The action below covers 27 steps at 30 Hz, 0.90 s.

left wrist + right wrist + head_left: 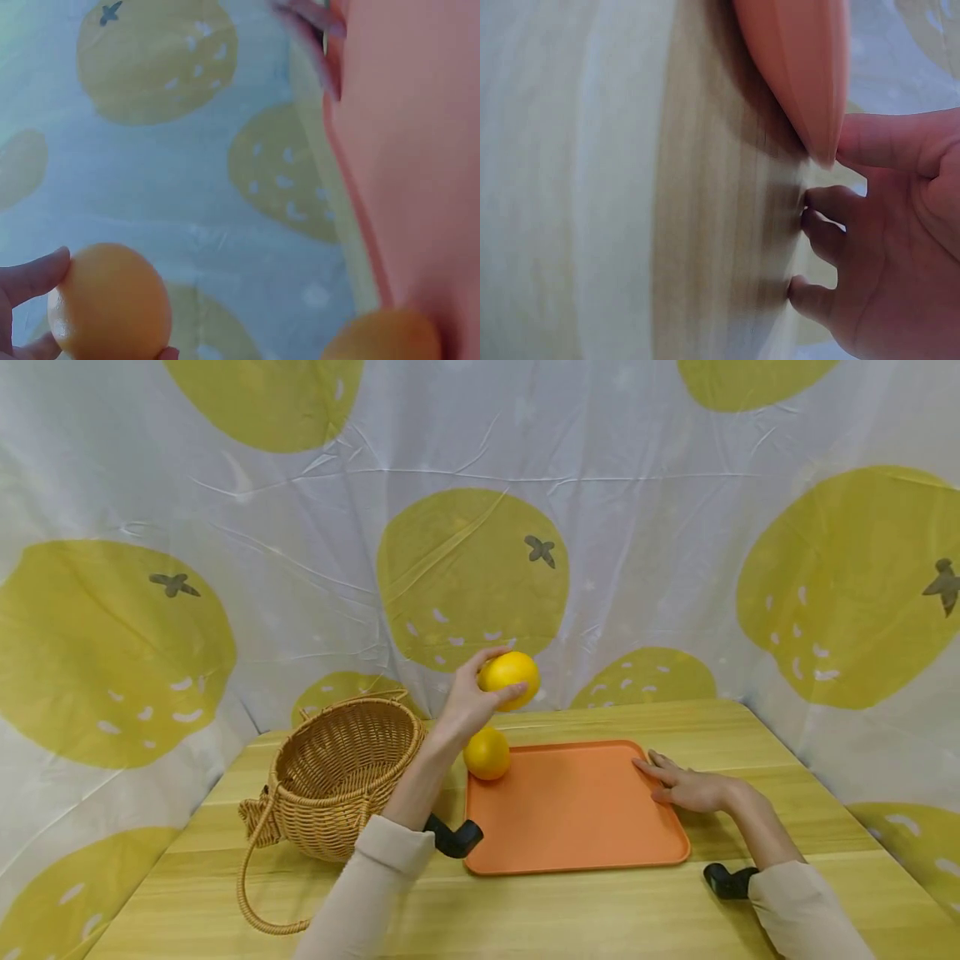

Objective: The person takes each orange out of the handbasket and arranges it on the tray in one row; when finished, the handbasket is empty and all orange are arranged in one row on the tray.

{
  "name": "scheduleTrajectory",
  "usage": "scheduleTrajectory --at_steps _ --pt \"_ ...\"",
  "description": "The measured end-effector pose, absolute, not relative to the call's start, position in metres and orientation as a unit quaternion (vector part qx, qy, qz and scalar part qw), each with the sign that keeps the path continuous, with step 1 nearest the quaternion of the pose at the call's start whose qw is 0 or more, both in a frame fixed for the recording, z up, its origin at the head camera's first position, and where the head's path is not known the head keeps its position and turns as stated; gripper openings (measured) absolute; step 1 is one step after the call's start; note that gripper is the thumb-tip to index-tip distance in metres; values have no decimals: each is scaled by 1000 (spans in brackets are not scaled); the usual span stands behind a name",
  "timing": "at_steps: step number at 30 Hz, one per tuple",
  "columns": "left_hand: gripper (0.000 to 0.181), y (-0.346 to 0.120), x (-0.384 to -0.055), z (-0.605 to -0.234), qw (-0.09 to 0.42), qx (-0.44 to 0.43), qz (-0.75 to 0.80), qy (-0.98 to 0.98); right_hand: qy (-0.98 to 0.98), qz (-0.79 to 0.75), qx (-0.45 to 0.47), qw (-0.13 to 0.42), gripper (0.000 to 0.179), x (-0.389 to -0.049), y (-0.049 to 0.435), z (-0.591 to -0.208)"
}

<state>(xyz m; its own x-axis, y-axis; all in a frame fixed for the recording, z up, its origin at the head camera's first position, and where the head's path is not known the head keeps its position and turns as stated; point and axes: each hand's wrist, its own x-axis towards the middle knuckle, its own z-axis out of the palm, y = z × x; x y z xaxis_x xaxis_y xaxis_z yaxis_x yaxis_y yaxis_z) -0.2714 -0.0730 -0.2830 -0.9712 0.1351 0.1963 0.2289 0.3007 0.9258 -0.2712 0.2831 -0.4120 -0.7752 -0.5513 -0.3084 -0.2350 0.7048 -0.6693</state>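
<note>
My left hand (471, 693) grips an orange (511, 680) between thumb and fingers, up in the air above the tray's back left corner. The same orange (112, 304) fills the lower left of the left wrist view. Another orange (487, 754) sits at the back left corner of a flat orange-coloured tray (577, 810). At the tray's right edge lies my right hand (693, 788), fingers spread. In the right wrist view its thumb (892, 139) touches the tray's rim, while the other fingertips reach down to the tabletop.
A wicker basket (330, 827) stands left of the tray, tilted towards me, its long handle (251, 906) looping onto the wooden table (585, 918). Behind the table hangs a curtain (637, 552) with a yellow fruit print. Black wrist mounts (453, 837) stick out at both sleeves.
</note>
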Motion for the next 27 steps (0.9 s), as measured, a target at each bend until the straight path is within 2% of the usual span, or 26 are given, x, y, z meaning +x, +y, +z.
scheduleTrajectory --at_steps 8,14,19,27 --pt "58 -28 -269 -335 95 -118 -573 -805 888 -316 -223 248 72 -271 282 -411" --pt "59 -8 -267 -370 114 -72 -531 -837 890 -312 -225 247 72 -271 279 -412" --pt "61 -1 -266 -384 128 -68 -510 -848 888 -317 -223 248 72 -271 278 -411" --pt "62 3 -270 -398 120 -58 -496 -858 887 -322 -217 250 72 -270 283 -411"
